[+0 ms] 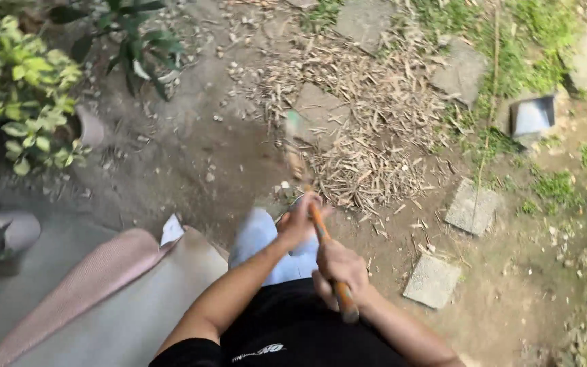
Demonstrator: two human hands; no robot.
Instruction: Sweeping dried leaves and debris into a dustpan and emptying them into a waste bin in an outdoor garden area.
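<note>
I hold a broom with an orange handle [324,248] in both my hands. My left hand [298,221] is higher up the stick, and its fingers are wrapped tight around it. My right hand [338,270] is lower, close to my belly, and its fingers are shut tight on the stick too. The stick points away from me, down at the ground. Its far end [295,160] is blurry, so I cannot see it well. It sits at the edge of a pile of dry leaves and twigs [368,136]. Flat gray stones [432,281] lie in the dirt near the pile. A metal dustpan [531,117] sits far off on the right. A leafy potted plant [22,95] is on my left.
</note>
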